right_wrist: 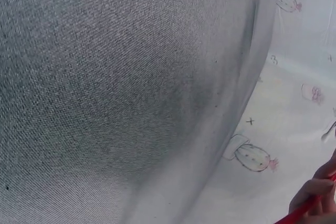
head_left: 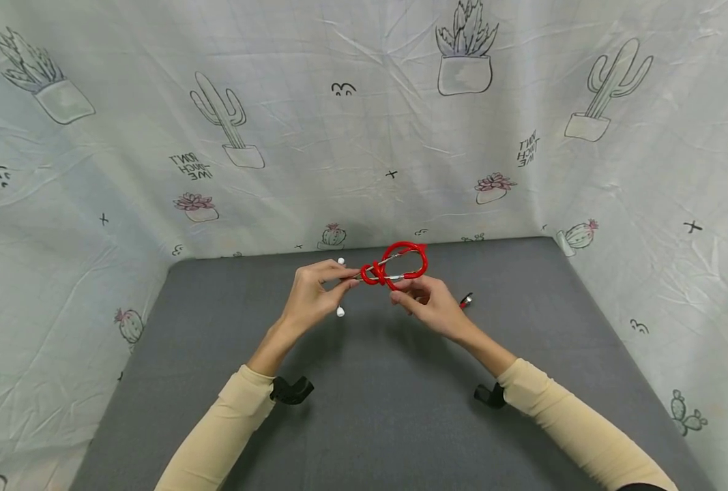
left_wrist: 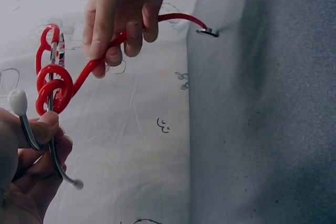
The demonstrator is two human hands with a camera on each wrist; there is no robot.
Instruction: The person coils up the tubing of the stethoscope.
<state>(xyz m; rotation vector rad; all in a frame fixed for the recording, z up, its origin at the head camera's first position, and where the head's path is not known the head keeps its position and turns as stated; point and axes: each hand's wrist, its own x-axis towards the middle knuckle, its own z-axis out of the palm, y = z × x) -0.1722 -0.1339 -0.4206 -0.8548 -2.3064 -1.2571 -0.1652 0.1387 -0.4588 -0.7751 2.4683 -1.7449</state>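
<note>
A stethoscope with red tubing is held up between both hands, its tube looped and wound around the metal ear tubes. My left hand pinches those metal tubes between thumb and fingers, with white eartips sticking out on either side. To the right of the loops, my right hand grips the red tube between thumb and fingers. From there the tube runs on to the chest piece, which hangs past the right hand. In the right wrist view only some fingers and a length of tube show at the lower right.
A grey table lies under the hands. White cloth printed with cacti and potted plants rises behind it and at both sides. Each wrist carries a black camera mount below a cream sleeve.
</note>
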